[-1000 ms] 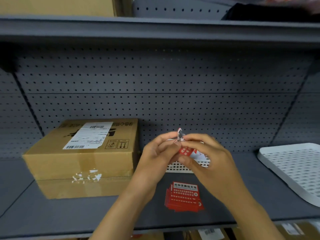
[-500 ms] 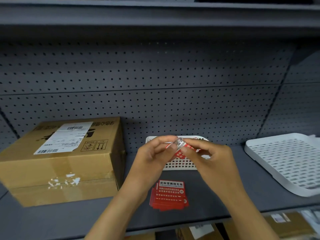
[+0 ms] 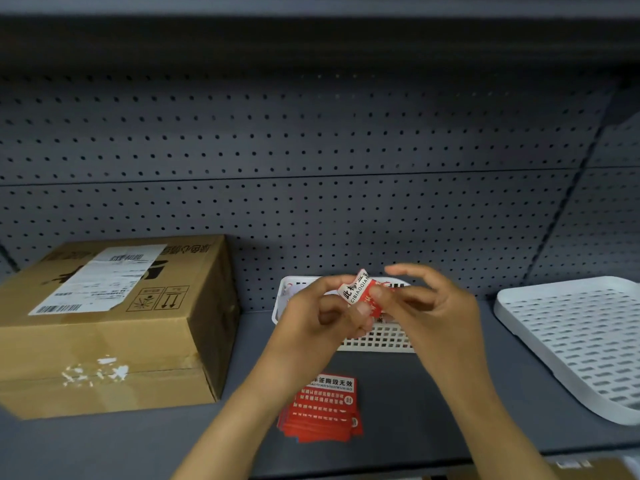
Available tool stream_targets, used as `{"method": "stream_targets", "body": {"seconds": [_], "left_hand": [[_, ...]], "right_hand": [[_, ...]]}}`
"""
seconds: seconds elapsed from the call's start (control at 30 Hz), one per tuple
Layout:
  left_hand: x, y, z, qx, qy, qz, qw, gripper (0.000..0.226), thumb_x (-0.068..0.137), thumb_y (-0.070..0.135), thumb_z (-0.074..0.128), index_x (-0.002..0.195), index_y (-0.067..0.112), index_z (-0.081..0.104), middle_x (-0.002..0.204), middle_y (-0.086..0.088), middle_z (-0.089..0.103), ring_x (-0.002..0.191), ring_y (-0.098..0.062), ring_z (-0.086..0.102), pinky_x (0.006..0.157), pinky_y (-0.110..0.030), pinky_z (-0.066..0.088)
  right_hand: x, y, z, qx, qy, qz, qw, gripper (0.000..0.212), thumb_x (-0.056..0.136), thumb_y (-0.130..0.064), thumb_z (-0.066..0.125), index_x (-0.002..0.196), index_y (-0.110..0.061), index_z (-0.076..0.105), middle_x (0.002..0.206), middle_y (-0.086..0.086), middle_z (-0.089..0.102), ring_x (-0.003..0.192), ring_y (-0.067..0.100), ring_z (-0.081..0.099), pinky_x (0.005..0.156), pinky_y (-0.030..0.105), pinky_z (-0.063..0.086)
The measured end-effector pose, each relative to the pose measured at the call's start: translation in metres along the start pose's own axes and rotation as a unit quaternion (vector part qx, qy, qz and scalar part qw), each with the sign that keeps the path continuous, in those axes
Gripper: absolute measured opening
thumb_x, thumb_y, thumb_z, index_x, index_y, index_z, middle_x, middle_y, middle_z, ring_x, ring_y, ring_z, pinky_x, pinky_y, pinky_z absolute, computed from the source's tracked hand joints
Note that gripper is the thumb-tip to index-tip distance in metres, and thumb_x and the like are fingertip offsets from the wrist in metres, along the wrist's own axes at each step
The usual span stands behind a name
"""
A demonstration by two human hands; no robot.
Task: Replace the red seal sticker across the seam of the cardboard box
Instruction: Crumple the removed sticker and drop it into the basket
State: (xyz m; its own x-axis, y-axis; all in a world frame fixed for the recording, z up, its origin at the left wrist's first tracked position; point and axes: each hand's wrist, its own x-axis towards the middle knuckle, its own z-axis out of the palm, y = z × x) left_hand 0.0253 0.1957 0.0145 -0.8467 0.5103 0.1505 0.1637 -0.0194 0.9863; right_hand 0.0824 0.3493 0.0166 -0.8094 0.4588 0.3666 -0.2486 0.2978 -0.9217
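Note:
A cardboard box (image 3: 114, 327) with a white shipping label sits at the left of the grey shelf. White torn sticker residue (image 3: 95, 372) marks the seam on its front face. In front of my chest, my left hand (image 3: 318, 317) and my right hand (image 3: 422, 306) pinch one crumpled red and white seal sticker (image 3: 360, 292) between their fingertips, above a small white basket. A stack of red seal stickers (image 3: 322, 407) lies on the shelf below my hands.
A small white mesh basket (image 3: 381, 337) stands behind my hands against the pegboard back wall (image 3: 311, 168). A large white perforated tray (image 3: 581, 341) lies at the right. The shelf's front edge (image 3: 415, 459) runs below the sticker stack.
My view has shifted right and down, so the box sits further left. My hands have kept working the sticker, which now shows more of its white printed edge. My right fingers have spread.

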Motion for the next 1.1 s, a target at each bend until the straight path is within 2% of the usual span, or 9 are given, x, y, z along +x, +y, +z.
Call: {"method": "stream_targets", "body": {"seconds": [0.13, 0.27, 0.37, 0.5, 0.53, 0.7, 0.83, 0.93, 1.1], "left_hand": [[0.015, -0.001, -0.003, -0.049, -0.006, -0.006, 0.999, 0.026, 0.096, 0.013, 0.059, 0.12, 0.01, 0.068, 0.082, -0.01, 0.076, 0.083, -0.013, 0.073, 0.08, -0.02, 0.057], [0.031, -0.003, -0.004, -0.018, 0.011, -0.018, 1.0, 0.026, 0.101, 0.016, 0.052, 0.12, 0.015, 0.069, 0.075, -0.011, 0.07, 0.077, -0.013, 0.07, 0.075, -0.019, 0.057], [0.043, -0.017, -0.014, 0.151, 0.065, -0.007, 0.986, 0.029, 0.099, 0.024, 0.058, 0.122, 0.039, 0.065, 0.08, -0.027, 0.069, 0.079, -0.029, 0.073, 0.075, -0.037, 0.062], [0.046, -0.036, -0.037, 0.274, 0.171, -0.009, 0.946, 0.015, 0.093, 0.036, 0.064, 0.099, 0.05, 0.063, 0.069, -0.012, 0.066, 0.069, -0.028, 0.067, 0.071, -0.041, 0.057], [0.045, -0.038, -0.039, 0.274, 0.182, -0.012, 0.944, 0.004, 0.091, 0.04, 0.065, 0.091, 0.042, 0.068, 0.068, -0.01, 0.066, 0.066, -0.024, 0.065, 0.068, -0.04, 0.056], [0.043, -0.047, -0.038, 0.231, 0.163, -0.058, 0.957, 0.024, 0.088, 0.042, 0.069, 0.076, 0.022, 0.073, 0.058, -0.004, 0.062, 0.053, -0.005, 0.048, 0.065, -0.035, 0.051], [0.05, -0.045, -0.034, 0.216, 0.165, -0.048, 0.961, 0.027, 0.093, 0.04, 0.063, 0.074, 0.025, 0.075, 0.058, 0.006, 0.063, 0.056, -0.002, 0.05, 0.059, -0.02, 0.043], [0.058, -0.041, -0.026, 0.099, 0.15, -0.094, 0.979, 0.035, 0.099, 0.038, 0.053, 0.07, 0.032, 0.072, 0.061, 0.02, 0.071, 0.063, 0.006, 0.063, 0.057, -0.007, 0.044], [0.06, -0.045, -0.018, 0.083, 0.132, -0.117, 0.981, 0.039, 0.098, 0.049, 0.047, 0.087, 0.029, 0.078, 0.095, 0.016, 0.068, 0.086, 0.006, 0.061, 0.07, -0.013, 0.04]], "right_hand": [[0.018, 0.015, -0.002, -0.151, -0.002, -0.11, 0.982, 0.02, 0.076, -0.037, 0.081, 0.095, -0.031, 0.081, 0.085, -0.014, 0.074, 0.067, 0.009, 0.068, 0.059, 0.013, 0.05], [0.035, 0.02, -0.004, -0.053, -0.082, -0.005, 0.995, 0.014, 0.083, -0.024, 0.079, 0.097, -0.027, 0.079, 0.084, -0.011, 0.079, 0.075, 0.004, 0.074, 0.067, 0.014, 0.056], [0.044, 0.026, -0.002, -0.068, -0.063, -0.001, 0.996, 0.012, 0.085, -0.016, 0.078, 0.093, -0.024, 0.08, 0.081, -0.013, 0.079, 0.074, -0.003, 0.073, 0.067, 0.008, 0.053], [0.061, 0.041, -0.001, -0.116, -0.045, 0.022, 0.992, 0.017, 0.086, -0.023, 0.076, 0.098, -0.034, 0.076, 0.079, -0.013, 0.079, 0.075, -0.006, 0.071, 0.064, 0.008, 0.052], [0.066, 0.048, 0.001, -0.142, -0.072, 0.041, 0.986, 0.018, 0.086, -0.025, 0.075, 0.101, -0.035, 0.073, 0.081, -0.011, 0.08, 0.075, -0.005, 0.072, 0.065, 0.011, 0.054], [0.078, 0.086, 0.027, -0.247, -0.137, 0.062, 0.957, 0.008, 0.082, -0.038, 0.078, 0.085, -0.032, 0.073, 0.084, -0.011, 0.081, 0.08, 0.001, 0.074, 0.08, 0.038, 0.062], [0.078, 0.085, 0.031, -0.197, -0.118, 0.056, 0.972, 0.007, 0.085, -0.032, 0.078, 0.091, -0.029, 0.077, 0.085, -0.011, 0.08, 0.079, -0.001, 0.073, 0.074, 0.024, 0.057], [0.073, 0.071, 0.028, -0.104, -0.138, 0.042, 0.984, 0.014, 0.088, -0.028, 0.075, 0.102, -0.029, 0.075, 0.085, -0.009, 0.081, 0.08, -0.004, 0.074, 0.068, 0.013, 0.053], [0.068, 0.063, 0.029, -0.123, -0.147, 0.044, 0.98, 0.026, 0.086, -0.035, 0.076, 0.112, -0.032, 0.076, 0.093, -0.011, 0.081, 0.085, -0.006, 0.073, 0.075, 0.009, 0.054]]}}
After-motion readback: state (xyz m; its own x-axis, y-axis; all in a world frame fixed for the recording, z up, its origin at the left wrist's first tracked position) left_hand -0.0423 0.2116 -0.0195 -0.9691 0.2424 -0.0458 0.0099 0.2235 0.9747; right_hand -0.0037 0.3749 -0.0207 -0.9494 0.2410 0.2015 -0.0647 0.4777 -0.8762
